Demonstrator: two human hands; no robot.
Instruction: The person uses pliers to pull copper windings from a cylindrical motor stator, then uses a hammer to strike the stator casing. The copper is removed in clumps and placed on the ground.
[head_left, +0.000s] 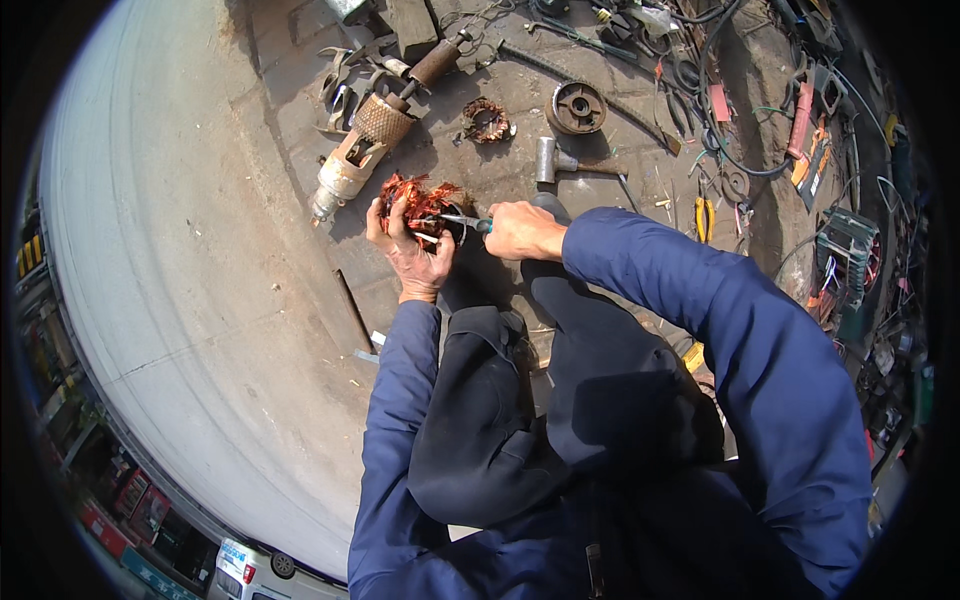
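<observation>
My left hand [412,252] is closed around a copper wire winding [408,197], a ring-shaped bundle of reddish-orange strands with loose ends sticking up. In my right hand [524,231] I grip a hand tool [466,221] with a teal handle and a slim metal tip. The tip reaches the winding's right side, beside my left fingers. Its exact kind is hard to make out, since my fist covers most of the handle. Both hands are in front of my bent knees, close to the ground.
A corroded cylindrical machine [365,145] lies up left. Beyond my hands are a smaller copper ring [485,120], a round metal wheel [577,107] and a hammer [570,162]. Yellow-handled pliers [705,212], cables and scrap crowd the right. A metal bar [353,308] lies left of my hands.
</observation>
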